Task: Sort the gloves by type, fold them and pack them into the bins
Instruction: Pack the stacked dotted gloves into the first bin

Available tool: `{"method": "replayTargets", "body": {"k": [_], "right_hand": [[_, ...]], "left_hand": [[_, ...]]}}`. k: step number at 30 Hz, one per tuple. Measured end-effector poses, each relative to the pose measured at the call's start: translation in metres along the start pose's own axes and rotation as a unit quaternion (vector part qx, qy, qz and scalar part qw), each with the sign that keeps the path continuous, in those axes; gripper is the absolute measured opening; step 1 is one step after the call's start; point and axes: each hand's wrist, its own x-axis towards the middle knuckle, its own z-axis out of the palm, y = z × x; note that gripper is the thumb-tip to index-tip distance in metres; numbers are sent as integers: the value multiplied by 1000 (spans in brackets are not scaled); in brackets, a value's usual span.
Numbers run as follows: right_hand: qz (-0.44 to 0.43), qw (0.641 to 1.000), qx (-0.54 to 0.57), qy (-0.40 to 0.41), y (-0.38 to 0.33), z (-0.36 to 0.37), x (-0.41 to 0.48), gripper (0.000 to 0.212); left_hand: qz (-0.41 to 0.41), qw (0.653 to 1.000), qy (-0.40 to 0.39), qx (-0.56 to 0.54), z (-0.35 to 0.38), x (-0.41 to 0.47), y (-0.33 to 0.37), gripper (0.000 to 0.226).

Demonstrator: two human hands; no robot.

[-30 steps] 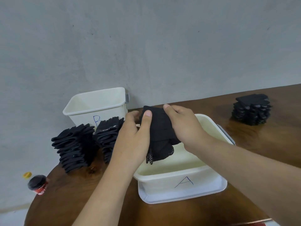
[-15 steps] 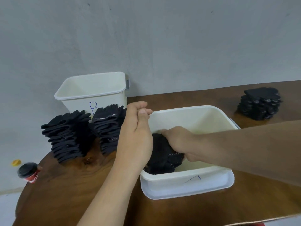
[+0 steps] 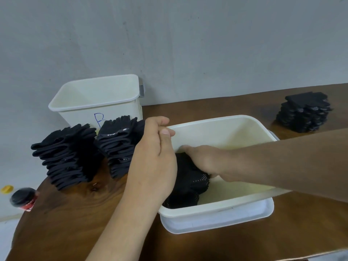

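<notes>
so far only one folded dotted glove (image 3: 190, 181) lies in the near bin (image 3: 216, 213), pressed down under the right hand (image 3: 203, 159); the left hand (image 3: 156, 161) pinches its rim. three stacks (image 3: 66, 155) wait, and bin b (image 3: 98, 98) looks empty.

Single head-worn view, wide-angle, looking forward and down from above table (image 3: 62, 219) edge. Faces grey wall (image 3: 169, 44) behind table. Close range: forearms fill lower frame, near white bin (image 3: 216, 213) centre, second bin (image 3: 101, 102) farther back-left. No second view for overlap.
</notes>
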Motion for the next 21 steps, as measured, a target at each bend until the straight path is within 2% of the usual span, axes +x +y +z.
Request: {"method": "replayTargets", "body": {"k": [2,5,8,11,15,21], "right_hand": [[18,1000,3,-9,-2,-18,-9,53],[-5,1000,5,-22,0,-43,-21,54],[-35,998,25,-46,2,-63,-44,44],[-104,991,61,-55,8,-85,-72,31],[-191,970,146,36,33,-113,-106,21],[-243,916,289,136,96,-143,-131,20]], "left_hand": [[-1,1000,-3,8,-2,-2,1,25],[-1,999,-22,30,0,-4,5,26],[15,997,-42,60,1,-2,14,23],[38,994,-67,80,1,1,29,21],[85,988,-98,78,8,5,61,21],[127,975,-171,66,64,17,112,17]]}}
